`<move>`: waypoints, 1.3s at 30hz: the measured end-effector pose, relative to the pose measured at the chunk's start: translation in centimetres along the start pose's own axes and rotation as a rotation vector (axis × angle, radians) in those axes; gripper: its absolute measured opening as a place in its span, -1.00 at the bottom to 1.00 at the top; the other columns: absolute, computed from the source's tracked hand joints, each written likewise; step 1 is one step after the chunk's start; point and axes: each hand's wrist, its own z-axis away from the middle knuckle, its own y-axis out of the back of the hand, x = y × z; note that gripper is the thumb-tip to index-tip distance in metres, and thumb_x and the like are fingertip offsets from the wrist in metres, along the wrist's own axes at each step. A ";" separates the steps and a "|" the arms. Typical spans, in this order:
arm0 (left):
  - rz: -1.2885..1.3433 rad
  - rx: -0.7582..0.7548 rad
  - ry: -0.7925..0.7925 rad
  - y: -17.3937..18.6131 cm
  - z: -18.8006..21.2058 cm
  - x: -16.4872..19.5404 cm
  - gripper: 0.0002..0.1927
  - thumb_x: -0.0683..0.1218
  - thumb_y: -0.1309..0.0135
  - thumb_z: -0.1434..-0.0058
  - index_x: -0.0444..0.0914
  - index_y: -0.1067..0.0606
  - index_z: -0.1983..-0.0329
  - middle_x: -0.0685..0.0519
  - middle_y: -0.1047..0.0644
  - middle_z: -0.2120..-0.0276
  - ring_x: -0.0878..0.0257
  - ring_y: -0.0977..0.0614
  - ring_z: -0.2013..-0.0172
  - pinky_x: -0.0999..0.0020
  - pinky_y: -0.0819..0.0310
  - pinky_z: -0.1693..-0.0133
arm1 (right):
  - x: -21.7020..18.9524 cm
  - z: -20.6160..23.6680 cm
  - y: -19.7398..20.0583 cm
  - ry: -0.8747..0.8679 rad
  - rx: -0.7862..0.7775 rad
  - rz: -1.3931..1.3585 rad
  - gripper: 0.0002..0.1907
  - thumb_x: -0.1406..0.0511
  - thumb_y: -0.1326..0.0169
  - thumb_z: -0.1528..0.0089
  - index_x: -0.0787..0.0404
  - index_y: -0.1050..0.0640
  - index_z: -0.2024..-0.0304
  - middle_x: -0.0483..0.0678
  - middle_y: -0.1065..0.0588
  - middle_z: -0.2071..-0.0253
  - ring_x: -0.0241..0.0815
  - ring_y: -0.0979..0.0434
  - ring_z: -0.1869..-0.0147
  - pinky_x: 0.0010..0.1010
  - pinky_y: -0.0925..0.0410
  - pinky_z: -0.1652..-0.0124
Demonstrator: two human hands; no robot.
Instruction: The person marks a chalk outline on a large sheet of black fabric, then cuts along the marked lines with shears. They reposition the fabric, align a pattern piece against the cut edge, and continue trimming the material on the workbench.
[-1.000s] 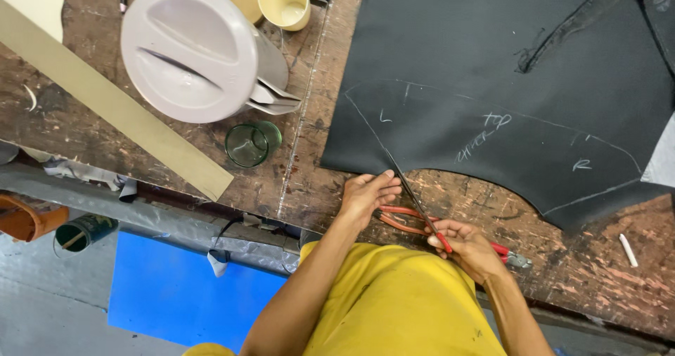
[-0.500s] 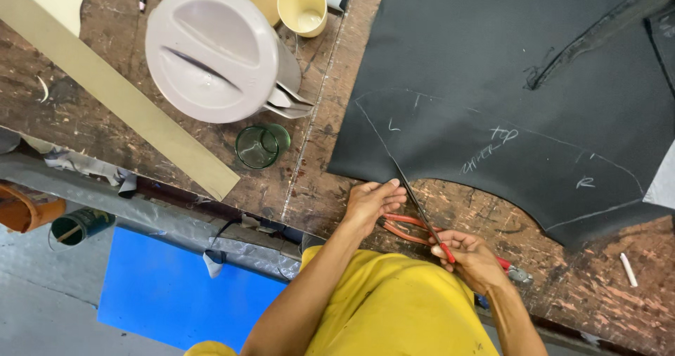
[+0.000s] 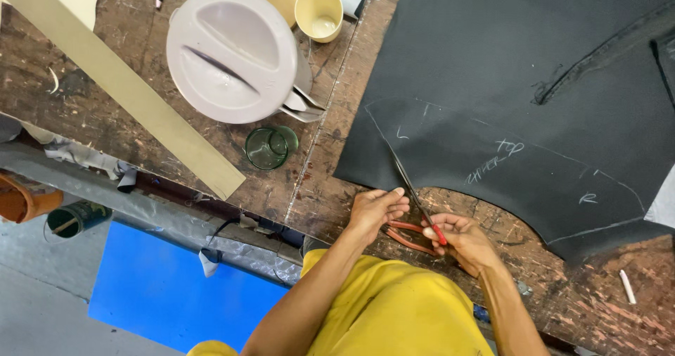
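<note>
At the counter's (image 3: 105, 110) near edge, the right hand (image 3: 464, 240) grips red-handled scissors (image 3: 415, 219), fingers clenched through the loops — blades meeting the dark fabric's (image 3: 506, 81) chalked edge. Left hand (image 3: 376, 212), fingers curled, braces the handles beside it, steadying.

I see a matt, dark grey cloth panel (image 3: 506, 81) with a fine weave, bearing thin chalk lines, lying on a rough wooden workbench (image 3: 330, 194) that is scarred, stained and flecked with paint. The scissors (image 3: 415, 219) show dull metal blades and smooth red plastic-coated handles, while the white jug lid (image 3: 232, 53) is glossy plastic, the small green tumbler (image 3: 271, 147) is clear glass, and the cream cup (image 3: 318, 11) has a smooth glazed look. I note the tan strip (image 3: 119, 89) as flat, matt card or board, and the yellow shirt (image 3: 394, 307) as soft matt cloth.
</note>
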 end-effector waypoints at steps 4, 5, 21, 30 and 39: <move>0.009 -0.013 -0.014 0.1 0.0 -0.1 -0.72 -0.08 -0.22 -0.29 -0.45 -0.59 0.20 -0.11 -0.66 0.30 0.21 -0.70 0.33 0.39 -0.61 0.27 | -0.9 -0.5 -0.5 0.027 -0.010 -0.026 -0.76 0.42 -0.28 -0.11 0.34 -0.62 0.16 -0.03 -0.54 0.43 -0.28 -0.40 0.51 -0.49 -0.31 0.49; 0.011 -0.012 -0.015 0.0 0.1 -0.1 -0.73 -0.08 -0.21 -0.29 -0.45 -0.59 0.20 -0.11 -0.66 0.31 0.21 -0.70 0.33 0.39 -0.62 0.27 | -1.1 -0.6 -0.6 0.037 -0.011 -0.025 -0.77 0.43 -0.28 -0.11 0.34 -0.62 0.17 -0.03 -0.54 0.42 -0.28 -0.41 0.50 -0.49 -0.32 0.49; 0.001 -0.020 -0.007 0.7 0.6 -0.3 -0.75 -0.09 -0.17 -0.31 -0.43 -0.61 0.17 -0.08 -0.67 0.30 0.24 -0.70 0.34 0.43 -0.60 0.28 | -6.0 -3.6 -4.1 0.098 -0.015 0.014 -0.81 0.44 -0.23 -0.16 0.34 -0.63 0.16 -0.02 -0.59 0.38 -0.30 -0.49 0.43 -0.51 -0.35 0.45; -0.039 -0.041 0.044 1.7 1.5 -0.3 -0.74 -0.11 -0.22 -0.26 -0.46 -0.58 0.21 -0.13 -0.67 0.30 0.20 -0.72 0.33 0.39 -0.66 0.25 | -9.5 -2.9 -6.0 0.273 -0.148 0.052 -0.78 0.44 -0.29 -0.14 0.35 -0.61 0.16 -0.08 -0.52 0.39 -0.33 -0.44 0.43 -0.51 -0.33 0.45; -1.570 0.093 -0.347 18.9 17.5 3.8 -0.65 0.03 -0.07 -0.24 -0.08 -0.68 -0.04 0.01 -0.65 0.38 0.23 -0.63 0.42 0.27 -0.47 0.35 | 1.0 5.2 2.4 0.163 0.011 -0.244 -0.70 0.43 -0.27 -0.08 0.31 -0.61 0.12 -0.04 -0.56 0.41 -0.27 -0.49 0.47 -0.46 -0.36 0.44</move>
